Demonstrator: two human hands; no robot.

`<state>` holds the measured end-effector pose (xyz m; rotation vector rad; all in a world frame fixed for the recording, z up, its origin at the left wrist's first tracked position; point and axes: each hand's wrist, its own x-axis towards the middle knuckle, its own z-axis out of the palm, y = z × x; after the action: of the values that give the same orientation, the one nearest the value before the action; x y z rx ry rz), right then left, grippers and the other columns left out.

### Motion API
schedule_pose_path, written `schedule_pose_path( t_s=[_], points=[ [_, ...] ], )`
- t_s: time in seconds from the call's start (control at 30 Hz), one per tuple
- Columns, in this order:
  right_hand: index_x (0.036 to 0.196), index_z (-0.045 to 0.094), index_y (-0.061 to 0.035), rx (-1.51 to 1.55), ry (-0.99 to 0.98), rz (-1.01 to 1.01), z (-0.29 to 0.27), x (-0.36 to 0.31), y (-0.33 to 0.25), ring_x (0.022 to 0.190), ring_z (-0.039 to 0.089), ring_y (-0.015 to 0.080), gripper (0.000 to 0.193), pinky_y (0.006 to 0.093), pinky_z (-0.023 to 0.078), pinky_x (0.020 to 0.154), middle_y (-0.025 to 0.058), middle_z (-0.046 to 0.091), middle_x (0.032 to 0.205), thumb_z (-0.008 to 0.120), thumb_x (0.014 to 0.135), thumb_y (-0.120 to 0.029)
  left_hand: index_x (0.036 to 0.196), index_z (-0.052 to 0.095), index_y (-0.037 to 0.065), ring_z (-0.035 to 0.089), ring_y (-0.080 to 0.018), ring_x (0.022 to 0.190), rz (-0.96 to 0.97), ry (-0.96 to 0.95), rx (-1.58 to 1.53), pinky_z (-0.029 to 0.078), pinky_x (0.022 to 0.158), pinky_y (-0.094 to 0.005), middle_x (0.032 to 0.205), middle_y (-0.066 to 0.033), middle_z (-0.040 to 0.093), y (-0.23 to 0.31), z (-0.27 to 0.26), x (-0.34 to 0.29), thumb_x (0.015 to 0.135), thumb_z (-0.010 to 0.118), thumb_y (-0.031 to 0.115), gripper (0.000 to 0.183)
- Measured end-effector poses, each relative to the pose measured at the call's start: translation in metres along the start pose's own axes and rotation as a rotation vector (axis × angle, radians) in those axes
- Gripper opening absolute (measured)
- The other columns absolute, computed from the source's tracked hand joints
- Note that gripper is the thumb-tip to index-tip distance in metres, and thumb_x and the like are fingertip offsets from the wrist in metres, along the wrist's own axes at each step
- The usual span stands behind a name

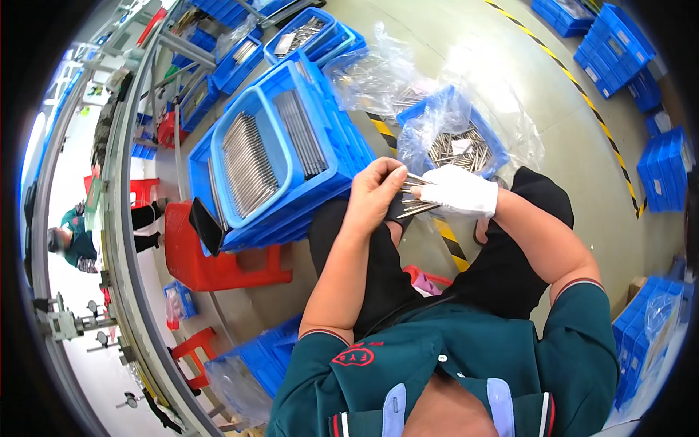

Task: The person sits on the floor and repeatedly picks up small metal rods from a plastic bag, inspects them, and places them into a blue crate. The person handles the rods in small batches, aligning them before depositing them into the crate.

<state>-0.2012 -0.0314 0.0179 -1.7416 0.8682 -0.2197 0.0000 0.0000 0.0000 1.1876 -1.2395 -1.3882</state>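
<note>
Several thin metal rods lie bunched between my two hands, above my knees. My bare left hand pinches their left ends between thumb and fingers. A white glove covers my right hand, which is closed around the other side of the bunch and hides part of it. To the left, a light-blue basket holds a neat row of similar rods, set in a blue crate on a stack. Beyond my right hand, loose rods fill a blue bin lined with clear plastic.
A red stool supports the crate stack. Clear plastic bags lie on the floor ahead. More blue crates stand at the right and far left. A metal frame runs along the left, with another person beyond it.
</note>
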Motion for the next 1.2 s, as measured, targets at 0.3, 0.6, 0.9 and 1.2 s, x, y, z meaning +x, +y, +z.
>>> schedule_pose_path(
  t_s=[0.3, 0.6, 0.9, 1.2],
  points=[
    [0.085, 0.054, -0.0026, 0.742, 0.168, 0.140, -0.023, -0.013, -0.001, 0.047, 0.041, 0.0082, 0.033, 0.0238, 0.032, 0.043, 0.0021, 0.048, 0.059, 0.060, 0.088, -0.035, 0.094, 0.057, 0.003, 0.046, -0.0049, 0.066, 0.073, 0.175, 0.000, 0.038, 0.059, -0.0187, 0.076, 0.0001, 0.053, -0.016, 0.007, 0.006, 0.095, 0.052, 0.021, 0.019],
    [0.091, 0.054, -0.0027, 0.745, -0.068, -0.050, -0.018, 0.026, -0.069, 0.038, 0.031, 0.0054, 0.036, 0.0210, 0.024, 0.037, -0.0027, 0.042, 0.055, 0.070, 0.079, -0.033, 0.088, 0.056, 0.007, 0.040, -0.0051, 0.055, -0.116, 0.164, -0.244, 0.032, 0.049, -0.0193, 0.068, 0.0013, 0.051, -0.023, -0.004, 0.009, 0.093, 0.052, 0.028, 0.023],
    [0.088, 0.055, -0.0028, -0.180, -0.167, -0.199, 0.027, 0.139, -0.203, 0.056, 0.045, 0.0073, 0.024, 0.0241, 0.037, 0.050, 0.0010, 0.050, 0.067, 0.064, 0.079, -0.023, 0.086, 0.056, 0.006, 0.041, -0.0045, 0.053, -0.067, 0.169, -0.293, 0.031, 0.047, -0.0200, 0.064, 0.0011, 0.051, -0.031, -0.003, 0.014, 0.094, 0.051, 0.028, 0.024],
    [0.093, 0.060, -0.0001, -0.867, -0.263, -0.329, 0.110, 0.229, -0.210, 0.085, 0.060, 0.0380, 0.029, 0.0422, 0.045, 0.076, 0.0217, 0.063, 0.084, 0.062, 0.078, -0.025, 0.085, 0.057, -0.001, 0.051, -0.0111, 0.058, 0.046, 0.131, -0.304, 0.042, 0.053, -0.0296, 0.069, -0.0047, 0.057, -0.034, -0.007, 0.021, 0.088, 0.053, 0.021, 0.022]
  ],
)
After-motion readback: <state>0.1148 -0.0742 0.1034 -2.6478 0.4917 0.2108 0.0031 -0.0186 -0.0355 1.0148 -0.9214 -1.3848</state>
